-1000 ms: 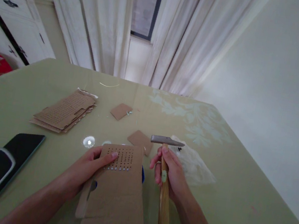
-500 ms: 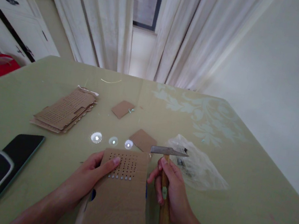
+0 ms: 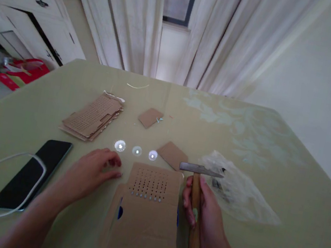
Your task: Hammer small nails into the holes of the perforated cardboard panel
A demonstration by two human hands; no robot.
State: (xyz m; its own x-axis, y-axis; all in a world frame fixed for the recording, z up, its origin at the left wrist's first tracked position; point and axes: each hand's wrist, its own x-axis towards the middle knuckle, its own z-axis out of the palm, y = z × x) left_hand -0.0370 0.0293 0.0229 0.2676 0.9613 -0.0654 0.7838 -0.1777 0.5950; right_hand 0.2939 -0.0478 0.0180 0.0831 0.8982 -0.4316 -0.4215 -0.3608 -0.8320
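A brown cardboard sheet (image 3: 146, 218) with a grid of small holes and a row of nail heads lies on the table in front of me. My right hand (image 3: 205, 215) grips the wooden handle of a hammer (image 3: 197, 197) just right of the sheet, its metal head level above the table. My left hand (image 3: 90, 171) rests on the cloth left of the cardboard, fingers loosely curled, holding nothing that I can see.
A stack of punched cardboard pieces (image 3: 93, 115) lies at the back left, with two small cardboard scraps (image 3: 150, 117) further back. A black phone (image 3: 33, 171) with a white cable sits at the left. A clear plastic bag (image 3: 237, 189) lies to the right. Green tablecloth (image 3: 278, 227).
My left hand has come off the cardboard sheet and moved left onto the table. The view has shifted to the left; the hammer stays in my right hand beside the sheet.
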